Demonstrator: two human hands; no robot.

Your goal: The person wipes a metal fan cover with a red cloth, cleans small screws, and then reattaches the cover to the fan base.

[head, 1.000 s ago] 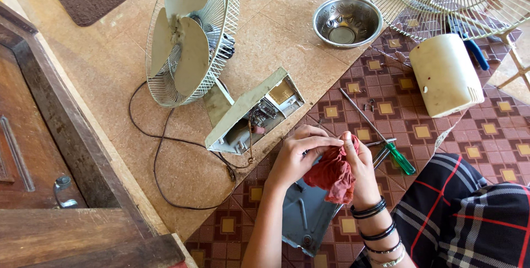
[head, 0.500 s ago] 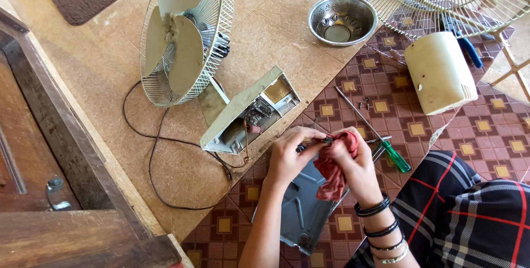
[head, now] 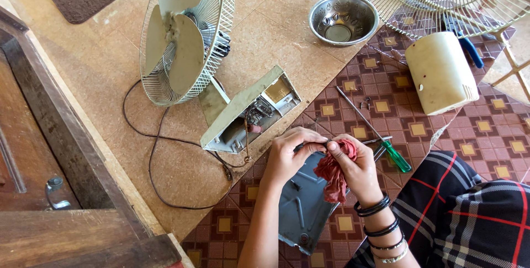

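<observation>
Fingers of the left hand pinch one end of a thin dark metal rod, steadying it so the right hand, closed around a bunched red rag, can press cloth to its other end. Both hover over a grey metal plate on the patterned floor, near the green-handled screwdriver and the fan's opened base.

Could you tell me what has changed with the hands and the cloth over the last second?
The right hand has regathered the red cloth around the end of the thin dark part that the left hand pinches; both sit slightly lower. The fan, its open base, bowl and screwdriver stayed put.
</observation>
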